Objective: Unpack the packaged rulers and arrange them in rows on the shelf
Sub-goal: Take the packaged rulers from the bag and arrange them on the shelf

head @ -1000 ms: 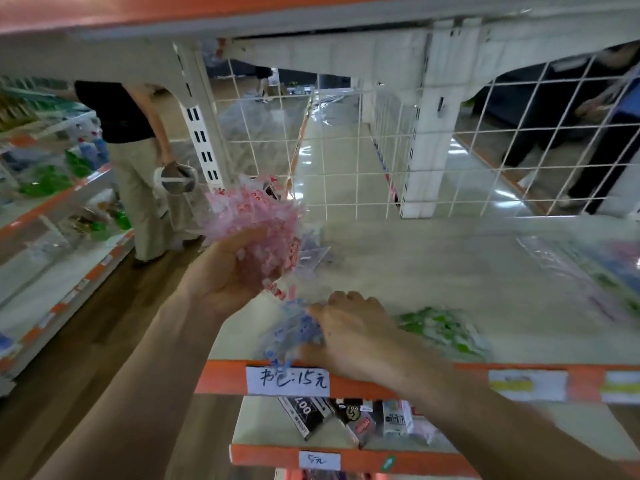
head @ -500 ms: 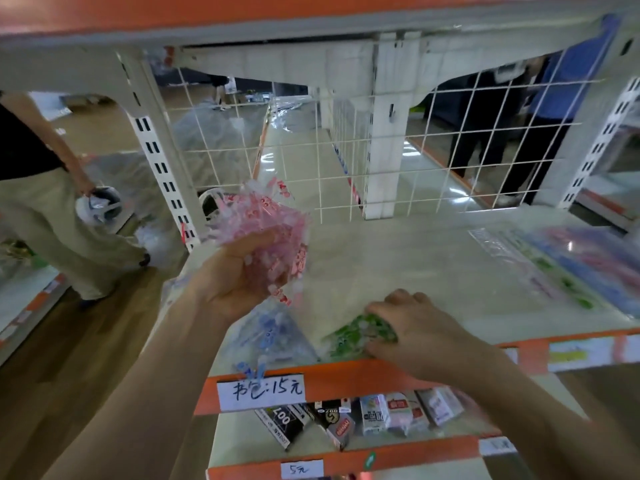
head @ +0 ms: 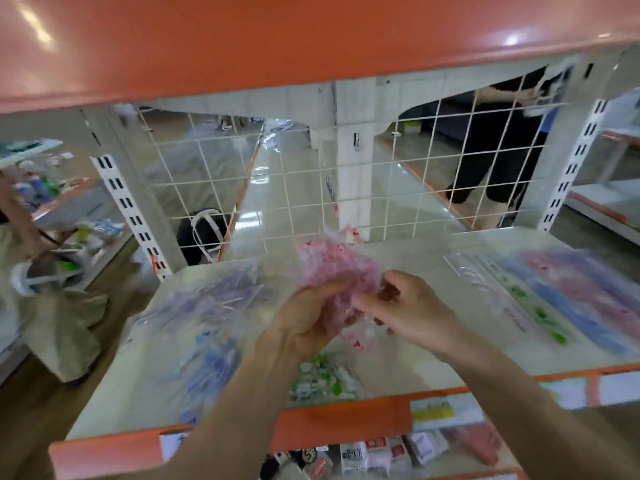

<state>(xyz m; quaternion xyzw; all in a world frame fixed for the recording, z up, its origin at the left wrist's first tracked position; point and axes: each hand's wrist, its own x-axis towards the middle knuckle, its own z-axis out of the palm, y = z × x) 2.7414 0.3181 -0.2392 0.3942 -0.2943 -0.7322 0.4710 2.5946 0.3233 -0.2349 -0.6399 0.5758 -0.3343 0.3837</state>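
My left hand [head: 304, 320] grips a bundle of pink rulers [head: 332, 268] in clear wrap above the middle of the white shelf [head: 408, 258]. My right hand [head: 412, 310] pinches the bundle's right side with curled fingers. On the shelf below lie a blue ruler pack [head: 207, 362] at the left and a green ruler pack [head: 318, 375] at the front edge. A purple pack [head: 214, 292] lies further back on the left. Laid-out rulers in green, blue and pink [head: 568, 299] form rows at the shelf's right end. The image is blurred.
An orange shelf [head: 277, 39] overhangs close above. A white wire grid [head: 346, 188] closes the shelf's back. The orange front lip [head: 339, 424] carries price labels; small boxes [head: 367, 455] sit on the shelf beneath. A person in black [head: 502, 147] stands behind the grid; another stands at left.
My right hand left the green pack at the shelf's front and rose to the pink bundle. My left hand brought the bundle rightward. The view shifted right and closer.
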